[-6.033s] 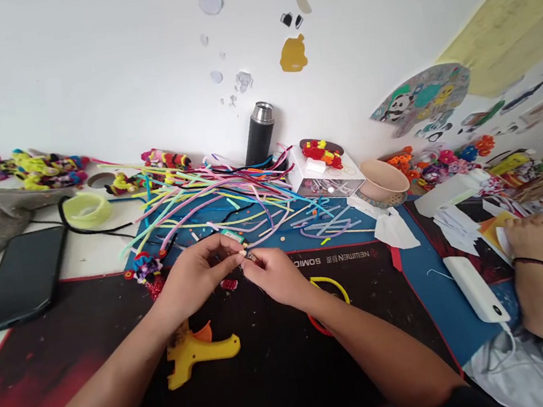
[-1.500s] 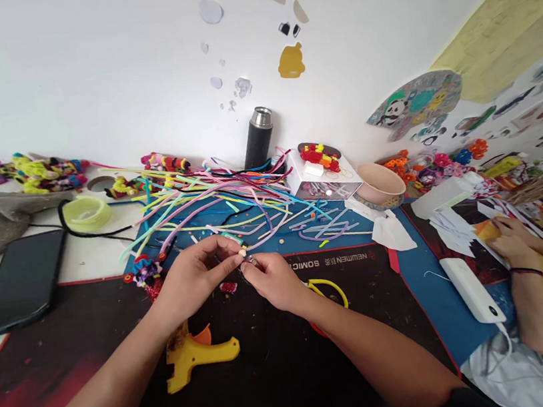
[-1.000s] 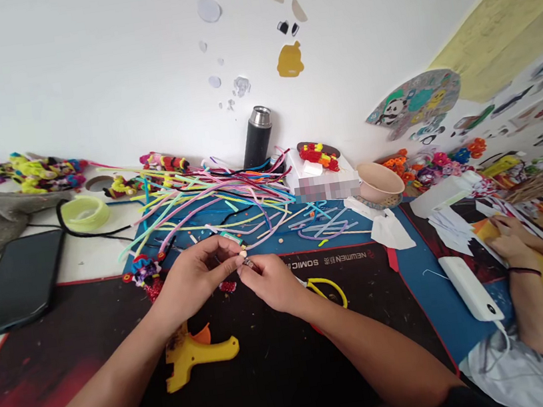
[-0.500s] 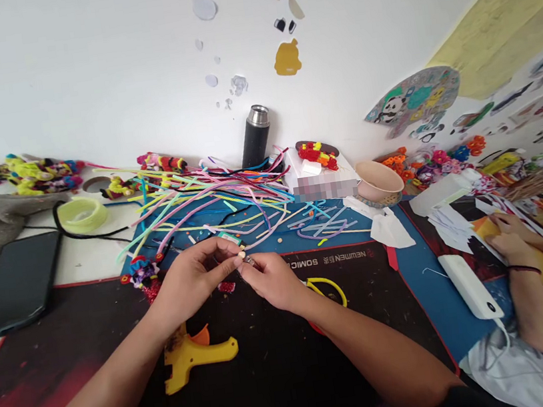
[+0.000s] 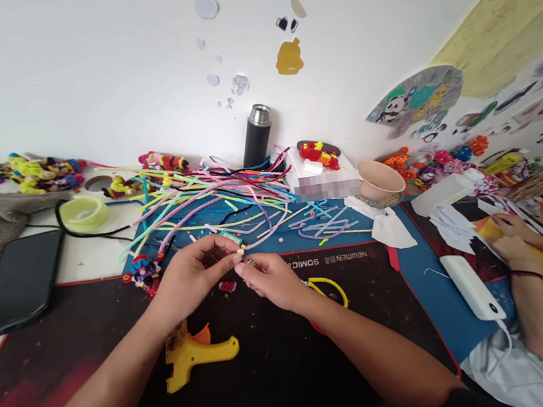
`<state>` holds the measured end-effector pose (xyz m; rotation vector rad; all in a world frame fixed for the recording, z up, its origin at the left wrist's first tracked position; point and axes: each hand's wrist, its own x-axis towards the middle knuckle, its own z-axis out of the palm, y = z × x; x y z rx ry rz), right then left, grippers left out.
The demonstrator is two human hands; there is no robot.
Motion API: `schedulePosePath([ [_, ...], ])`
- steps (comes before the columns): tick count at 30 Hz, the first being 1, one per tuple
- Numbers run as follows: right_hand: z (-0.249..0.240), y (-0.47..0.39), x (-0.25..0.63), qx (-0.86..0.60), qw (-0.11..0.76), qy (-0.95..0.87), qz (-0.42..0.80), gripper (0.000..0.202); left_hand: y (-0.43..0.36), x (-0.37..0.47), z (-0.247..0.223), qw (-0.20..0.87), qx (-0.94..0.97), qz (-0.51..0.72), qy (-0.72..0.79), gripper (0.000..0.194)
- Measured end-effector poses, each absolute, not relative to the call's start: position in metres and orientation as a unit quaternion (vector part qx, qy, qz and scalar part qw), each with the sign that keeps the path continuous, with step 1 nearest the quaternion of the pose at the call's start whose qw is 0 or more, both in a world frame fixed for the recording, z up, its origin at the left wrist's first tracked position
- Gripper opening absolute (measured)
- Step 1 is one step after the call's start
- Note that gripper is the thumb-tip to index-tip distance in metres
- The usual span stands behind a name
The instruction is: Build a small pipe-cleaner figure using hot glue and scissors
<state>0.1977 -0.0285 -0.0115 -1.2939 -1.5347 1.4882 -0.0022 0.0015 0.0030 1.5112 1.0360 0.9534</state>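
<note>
My left hand pinches a small cream-coloured piece between thumb and fingers, above the dark mat. Just right of it, my right hand is closed on something small and metallic, mostly hidden by the fingers. A red glittery piece lies on the mat below my hands. Nearer to me rests a yellow glue gun, partly behind my left forearm. Yellow-handled scissors lie beside my right wrist. At the left, a small pipe-cleaner figure touches the mat's back edge.
Many coloured pipe cleaners spread behind my hands. Beyond them stands a black flask. A pink bowl is at the right, a phone at the left. Another person's arm and a white device are at the far right.
My right fingertips have drawn slightly down and away from the cream piece, and more of the red glittery piece shows. My left hand still pinches the cream piece.
</note>
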Motion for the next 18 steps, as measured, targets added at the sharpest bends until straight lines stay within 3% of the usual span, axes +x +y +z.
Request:
schedulePosePath([
  [9, -0.004, -0.042, 0.205, -0.452, 0.216, -0.726, 0.471, 0.035, 0.001, -0.002, 0.004, 0.487, 0.635, 0.398, 0.448, 0.045],
  [18, -0.013, -0.045, 0.203, -0.419, 0.18, -0.829, 0.323, 0.015, 0.001, -0.002, 0.001, 0.484, 0.635, 0.401, 0.449, 0.046],
])
